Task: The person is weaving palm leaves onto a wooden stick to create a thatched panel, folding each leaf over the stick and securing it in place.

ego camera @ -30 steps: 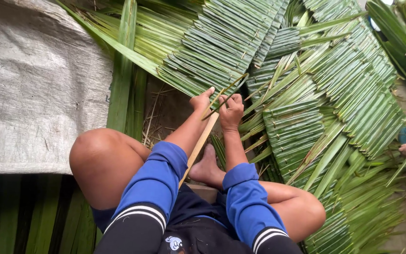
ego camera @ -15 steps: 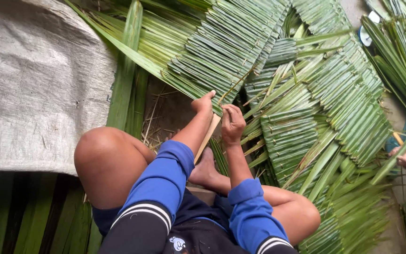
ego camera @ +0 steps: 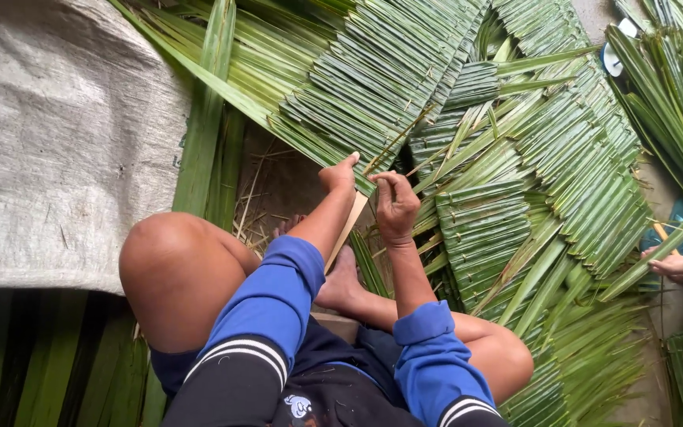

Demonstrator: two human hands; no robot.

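Note:
I sit cross-legged over a heap of folded green palm leaves. My left hand (ego camera: 337, 174) grips the top of a flat pale wooden stick (ego camera: 349, 229) that runs down toward my foot. My right hand (ego camera: 394, 204) is closed on a thin green leaf strip (ego camera: 393, 144), pinching it beside the left hand against the edge of a stitched leaf panel (ego camera: 373, 79). The two hands are almost touching. My blue sleeves and bare knees fill the lower middle.
A grey woven sack (ego camera: 57, 142) covers the left. Long loose leaves (ego camera: 203, 119) lie beside it. More stitched leaf panels (ego camera: 563, 158) pile up on the right. Another person's hand (ego camera: 677, 267) holds a leaf and stick at the right edge.
My right hand has turned and lifted slightly, pulling the thin strip tighter. The left hand stays on the stick. The other person's hand at the right has shifted a little.

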